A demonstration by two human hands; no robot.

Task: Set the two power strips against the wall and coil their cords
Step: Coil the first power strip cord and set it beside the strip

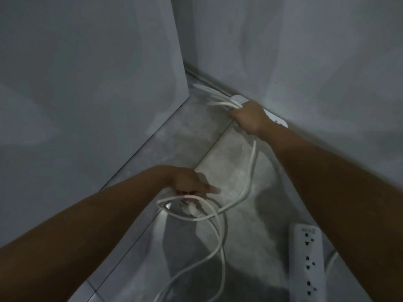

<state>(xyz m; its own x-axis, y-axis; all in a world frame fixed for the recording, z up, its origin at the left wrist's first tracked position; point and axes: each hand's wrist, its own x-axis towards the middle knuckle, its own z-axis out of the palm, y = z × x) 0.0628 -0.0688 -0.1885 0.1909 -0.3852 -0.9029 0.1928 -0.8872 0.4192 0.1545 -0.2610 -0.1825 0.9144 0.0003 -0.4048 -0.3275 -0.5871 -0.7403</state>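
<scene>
Far power strip (237, 98) lies flat on the floor, its long edge tight along the foot of the wall (316, 51), with most of it hidden under the right hand (248, 116). That hand is fisted round a bundle of loops of the white cord (253, 158), and the loops fan out leftward toward the corner. From the fist the cord runs down across the tile and sweeps into a big slack loop at the left hand (192, 184). The left hand is curled over the top of that loop with one finger sticking out to the right; blur hides the exact grip. More cord trails off the bottom edge of the view. Near power strip (306, 258) lies face up, sockets showing, at lower right. It's well apart from the far one, just beside the right forearm, which hides the gap to the wall. Its own thin cord (331, 260) peeks out on the right. Open floor (235, 171) is a narrow wedge between the wall and a grey panel (87, 83) on the left, and the two edges close in toward the corner.
</scene>
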